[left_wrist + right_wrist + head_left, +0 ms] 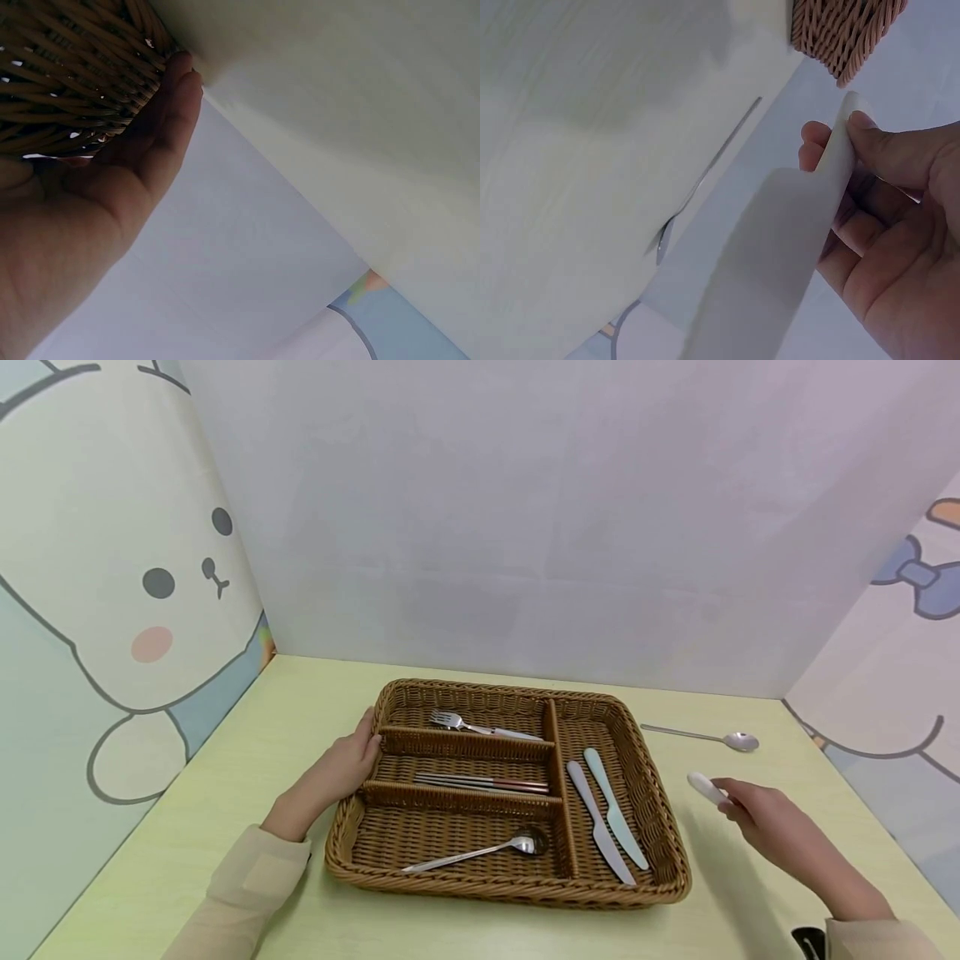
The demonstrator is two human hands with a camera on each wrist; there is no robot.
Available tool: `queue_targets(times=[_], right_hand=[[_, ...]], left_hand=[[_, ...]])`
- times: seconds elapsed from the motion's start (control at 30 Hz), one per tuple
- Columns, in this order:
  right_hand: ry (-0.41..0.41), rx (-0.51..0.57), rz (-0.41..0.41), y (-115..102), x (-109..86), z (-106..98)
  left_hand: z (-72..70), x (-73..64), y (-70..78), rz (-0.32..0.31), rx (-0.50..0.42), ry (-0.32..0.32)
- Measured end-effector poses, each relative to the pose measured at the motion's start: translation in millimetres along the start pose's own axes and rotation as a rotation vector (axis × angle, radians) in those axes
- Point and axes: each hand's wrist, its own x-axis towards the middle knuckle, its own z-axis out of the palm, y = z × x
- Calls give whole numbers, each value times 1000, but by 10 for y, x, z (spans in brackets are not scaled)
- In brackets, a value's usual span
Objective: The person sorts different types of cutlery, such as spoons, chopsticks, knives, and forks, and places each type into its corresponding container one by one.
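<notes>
A brown wicker cutlery basket (pixel 510 888) with several compartments stands on the table. My left hand (pixel 341 770) holds its left side, thumb at the rim and fingers along the outer wall (pixel 82 82). To the right of the basket, my right hand (pixel 776 827) pinches a white knife (pixel 769 255) by its handle, above the table. The broad blade shows in the right wrist view; in the head view the hand hides most of it. Two knives, one lilac (pixel 597 827) and one mint green (pixel 617 814), lie in the right compartment.
In the basket's left compartments lie a fork (pixel 450 720) at the back, chopsticks (pixel 480 782) in the middle and a spoon (pixel 525 841) in front. Another long-handled spoon (pixel 738 741) lies on the table (pixel 330 681) at the back right. Upright panels (pixel 510 527) enclose the table.
</notes>
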Motion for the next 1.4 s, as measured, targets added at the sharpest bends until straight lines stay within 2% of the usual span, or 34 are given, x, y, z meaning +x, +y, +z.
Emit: queue_targets(times=[0.3, 0.53, 0.77, 1.1, 1.4], right_hand=[[-10, 28, -29, -181, 237, -47], [55, 24, -110, -323, 435, -77], [34, 92, -105, -475, 601, -81], [-14, 127, -57, -683, 813, -20], [-42, 163, -81, -764, 840, 77]], left_hand=[[6, 16, -21, -6, 5, -4], [5, 21, -23, -9, 10, -3], [16, 36, -21, -30, -35, -12], [21, 30, -27, -27, -33, -13], [28, 18, -23, -26, -41, -18]])
